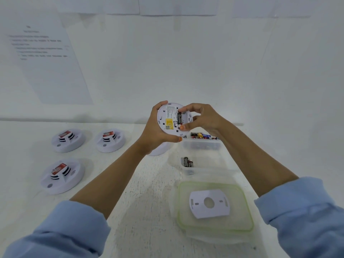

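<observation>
Holds the smoke alarm (pixel 167 119) raised above the table (pixel 147 185), back toward the camera, in the curled left hand (pixel 155 135), pinching the battery (pixel 179 118) by both ends between the right hand (pixel 203 118)'s forefinger and thumb, long axis running top to bottom, flat against the alarm's back.

White table (pixel 149 198), rough-looking top. Landmark: green-rimmed lid (pixel 210 182), near-right. Just beyond the lid: clear tub (pixel 206 171) w/ 2 batteries. Beyond that: 2nd clear tub (pixel 201 146), more batteries. Well left of the lid: near smoke detector (pixel 62 176). Further back-left: detector no. 2 (pixel 68 140), detector no. 3 (pixel 109 139). Beyond-left of the lid: white round unit (pixel 160 149), partly hidden.
</observation>
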`<state>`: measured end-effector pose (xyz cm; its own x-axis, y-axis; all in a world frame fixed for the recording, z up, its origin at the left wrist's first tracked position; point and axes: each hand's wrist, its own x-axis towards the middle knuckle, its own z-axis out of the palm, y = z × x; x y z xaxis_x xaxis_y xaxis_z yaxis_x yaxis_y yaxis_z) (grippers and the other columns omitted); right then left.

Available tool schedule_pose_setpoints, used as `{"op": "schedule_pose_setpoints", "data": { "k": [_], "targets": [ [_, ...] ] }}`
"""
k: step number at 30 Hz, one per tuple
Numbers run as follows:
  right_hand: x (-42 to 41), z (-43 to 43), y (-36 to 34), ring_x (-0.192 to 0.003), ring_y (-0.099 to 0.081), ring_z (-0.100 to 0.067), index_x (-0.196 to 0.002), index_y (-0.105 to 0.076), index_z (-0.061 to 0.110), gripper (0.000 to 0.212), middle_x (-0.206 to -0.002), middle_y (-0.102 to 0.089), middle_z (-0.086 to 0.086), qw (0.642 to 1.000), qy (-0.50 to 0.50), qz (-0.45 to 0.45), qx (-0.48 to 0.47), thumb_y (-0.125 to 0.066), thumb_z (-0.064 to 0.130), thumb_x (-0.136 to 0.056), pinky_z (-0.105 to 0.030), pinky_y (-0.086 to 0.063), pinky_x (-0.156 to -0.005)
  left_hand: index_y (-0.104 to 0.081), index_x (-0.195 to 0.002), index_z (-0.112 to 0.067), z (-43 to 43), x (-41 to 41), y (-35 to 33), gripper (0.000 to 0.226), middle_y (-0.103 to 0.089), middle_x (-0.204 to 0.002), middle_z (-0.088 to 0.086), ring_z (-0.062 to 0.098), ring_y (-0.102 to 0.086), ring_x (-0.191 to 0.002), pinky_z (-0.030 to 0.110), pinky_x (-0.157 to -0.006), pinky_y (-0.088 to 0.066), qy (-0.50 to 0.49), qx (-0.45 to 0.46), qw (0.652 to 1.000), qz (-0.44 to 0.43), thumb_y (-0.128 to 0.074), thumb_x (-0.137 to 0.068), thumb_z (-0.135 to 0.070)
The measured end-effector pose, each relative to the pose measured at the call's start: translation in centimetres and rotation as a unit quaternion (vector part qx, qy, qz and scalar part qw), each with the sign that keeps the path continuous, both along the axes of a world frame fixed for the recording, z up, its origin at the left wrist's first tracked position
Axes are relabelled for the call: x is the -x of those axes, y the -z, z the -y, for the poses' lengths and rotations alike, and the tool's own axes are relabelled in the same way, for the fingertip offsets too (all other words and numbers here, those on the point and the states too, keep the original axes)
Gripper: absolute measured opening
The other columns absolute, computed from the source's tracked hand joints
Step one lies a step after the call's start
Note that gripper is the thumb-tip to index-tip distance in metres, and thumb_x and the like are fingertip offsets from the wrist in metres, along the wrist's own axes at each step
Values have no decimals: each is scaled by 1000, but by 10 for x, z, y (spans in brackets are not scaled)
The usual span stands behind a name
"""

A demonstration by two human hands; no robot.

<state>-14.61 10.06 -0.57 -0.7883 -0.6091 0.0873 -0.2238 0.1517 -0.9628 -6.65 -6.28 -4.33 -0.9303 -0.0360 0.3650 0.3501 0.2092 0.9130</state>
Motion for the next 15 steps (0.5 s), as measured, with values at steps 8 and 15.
{"op": "schedule_pose_setpoints", "data": {
  "k": [8, 15],
  "targets": [
    [6, 2, 9, -108, -54, -25, -94, -67, 15, 46, -97, -64, 4, 1000, 17, 11, 15, -81, -7, -56, -38, -54, -88, -23, -135, -7, 0, 5, 3, 104, -45, -118, -8, -11, -53, -100, 14, -75, -51, -3, 7, 1000, 1, -77, -47, 5],
    [3, -2, 8, -95, -60, -19, -97, -68, 12, 45, -97, -65, 3, 1000, 7, -17, -8, -81, -5, -57, -26, -58, -75, -24, -135, -9, 1, 6, 10, 104, -47, -120, -5, -3, -55, -104, 16, -75, -51, 3, 1, 1000, 12, -77, -48, 10]
  ]
}}
